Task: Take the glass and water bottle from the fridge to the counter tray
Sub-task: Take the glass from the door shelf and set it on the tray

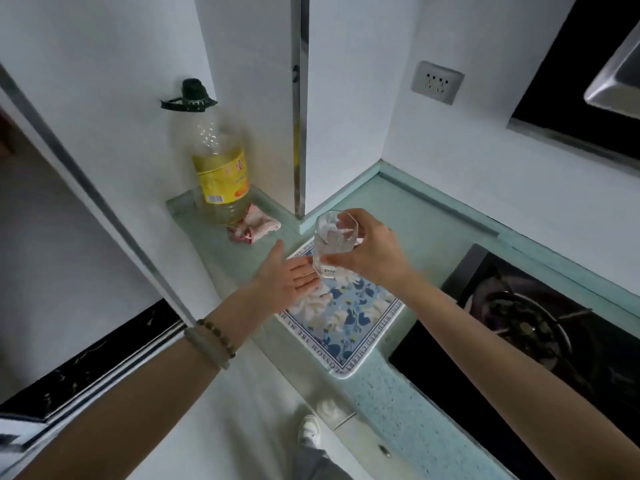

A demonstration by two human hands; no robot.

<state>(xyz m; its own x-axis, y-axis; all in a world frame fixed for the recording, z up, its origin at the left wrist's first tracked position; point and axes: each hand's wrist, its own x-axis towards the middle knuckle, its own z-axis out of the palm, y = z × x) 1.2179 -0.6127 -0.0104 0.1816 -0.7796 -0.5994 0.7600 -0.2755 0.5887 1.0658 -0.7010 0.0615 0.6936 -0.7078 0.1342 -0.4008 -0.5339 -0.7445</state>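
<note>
The right hand (372, 252) grips a clear glass (333, 245) over the floral tray's (360, 327) far corner, perhaps just above it; the left hand (287, 277) hovers beside, palm up, fingers spread.

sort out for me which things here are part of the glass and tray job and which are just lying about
Part of the job:
glass, held in the right hand
floral tray on the counter
left hand, open beside the glass

Just lying about:
oil bottle in the corner
pink cloth at its foot
gas hob
wall socket

The water bottle is not in view.
</note>
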